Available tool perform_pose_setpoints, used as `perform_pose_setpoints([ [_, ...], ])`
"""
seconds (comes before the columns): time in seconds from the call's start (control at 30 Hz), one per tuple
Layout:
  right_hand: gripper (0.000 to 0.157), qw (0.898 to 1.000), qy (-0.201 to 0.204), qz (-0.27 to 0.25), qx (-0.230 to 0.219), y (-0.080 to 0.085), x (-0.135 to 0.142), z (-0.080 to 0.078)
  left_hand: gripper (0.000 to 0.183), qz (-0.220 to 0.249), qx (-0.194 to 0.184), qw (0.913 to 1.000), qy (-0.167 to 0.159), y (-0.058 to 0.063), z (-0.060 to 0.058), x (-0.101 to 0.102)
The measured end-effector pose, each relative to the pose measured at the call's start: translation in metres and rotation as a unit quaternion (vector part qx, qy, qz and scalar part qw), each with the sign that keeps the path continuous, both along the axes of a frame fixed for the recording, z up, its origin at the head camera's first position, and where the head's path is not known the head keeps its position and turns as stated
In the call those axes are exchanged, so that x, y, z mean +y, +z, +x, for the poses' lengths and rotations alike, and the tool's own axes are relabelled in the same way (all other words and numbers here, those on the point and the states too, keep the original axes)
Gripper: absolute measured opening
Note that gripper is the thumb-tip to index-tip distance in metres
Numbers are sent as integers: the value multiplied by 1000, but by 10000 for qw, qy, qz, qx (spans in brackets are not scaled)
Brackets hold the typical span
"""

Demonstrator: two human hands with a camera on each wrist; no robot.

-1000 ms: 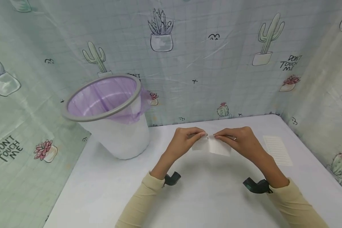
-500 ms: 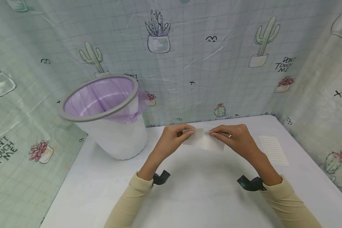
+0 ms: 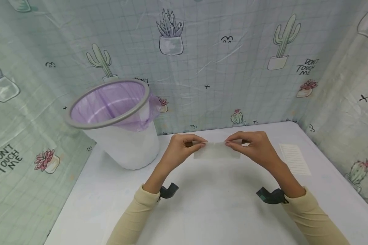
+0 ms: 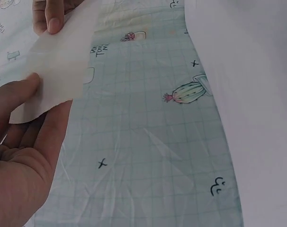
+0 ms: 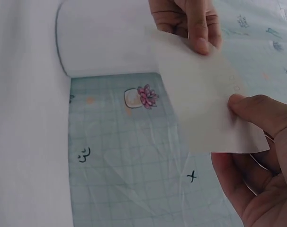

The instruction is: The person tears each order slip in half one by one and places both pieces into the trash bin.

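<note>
A small piece of white paper (image 3: 216, 152) is stretched between the two hands above the white table. My left hand (image 3: 181, 149) pinches its left part between thumb and fingers, near the top edge. On the opposite side, my right hand (image 3: 250, 147) pinches the paper in the same way. The left wrist view shows the thumb (image 4: 27, 92) on the face of the paper (image 4: 63, 66), with fingers behind it. Faint marks show on the paper (image 5: 200, 94) in the right wrist view, close to the right thumb (image 5: 247, 106).
A white bin (image 3: 132, 146) with a grey rim and purple liner (image 3: 110, 102) stands at the back left of the table (image 3: 208, 211). A lined sheet of paper (image 3: 294, 159) lies on the right. A cactus-print curtain (image 3: 202, 68) hangs behind and at both sides.
My left hand has moved left, away from the right hand, which shifted only slightly. The paper, bent at its middle before, is now drawn out nearly flat between them.
</note>
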State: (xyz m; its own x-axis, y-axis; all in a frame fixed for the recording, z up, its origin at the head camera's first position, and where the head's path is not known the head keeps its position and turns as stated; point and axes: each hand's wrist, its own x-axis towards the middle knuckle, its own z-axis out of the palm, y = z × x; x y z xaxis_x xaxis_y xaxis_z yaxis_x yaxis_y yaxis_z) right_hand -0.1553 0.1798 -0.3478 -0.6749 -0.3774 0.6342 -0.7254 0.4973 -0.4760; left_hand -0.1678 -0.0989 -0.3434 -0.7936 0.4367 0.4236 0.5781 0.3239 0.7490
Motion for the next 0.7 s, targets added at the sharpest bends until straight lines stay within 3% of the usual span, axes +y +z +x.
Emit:
perform_pose_setpoints([
  [0.17,22,9998,-164,-62,44,-2,-4,-1,12,247,89,9996,103,-2,3,-1],
  [0.43,23,9976,-597,-211,285,2,5,-4,11,684,243,9956,585,1,-1,-18],
  [0.7,19,9957,-843,51,368,8,20,-5,9,216,432,9955,811,9,0,-43],
])
